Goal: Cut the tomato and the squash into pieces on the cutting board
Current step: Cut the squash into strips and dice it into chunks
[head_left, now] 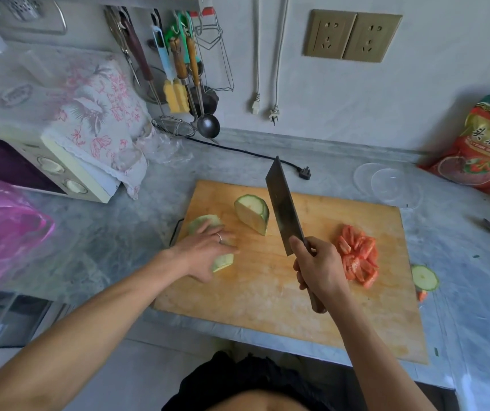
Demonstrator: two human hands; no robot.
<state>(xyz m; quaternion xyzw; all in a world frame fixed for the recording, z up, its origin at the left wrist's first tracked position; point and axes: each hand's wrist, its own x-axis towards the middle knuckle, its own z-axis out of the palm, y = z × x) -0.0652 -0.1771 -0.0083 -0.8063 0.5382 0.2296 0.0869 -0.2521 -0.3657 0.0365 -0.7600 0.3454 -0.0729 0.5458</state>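
Note:
A wooden cutting board lies on the grey counter. On its right side sits a pile of red tomato pieces. One pale green squash half rests cut side down-left near the board's far middle. My left hand presses down on the other squash piece at the board's left edge, covering most of it. My right hand grips the handle of a cleaver, its blade raised and pointing away, between the squash half and the tomato.
A squash end slice and a tomato scrap lie on the counter right of the board. Clear plastic lids and a red bag sit at the back right. A toaster oven under a floral cloth and a pink bag stand left.

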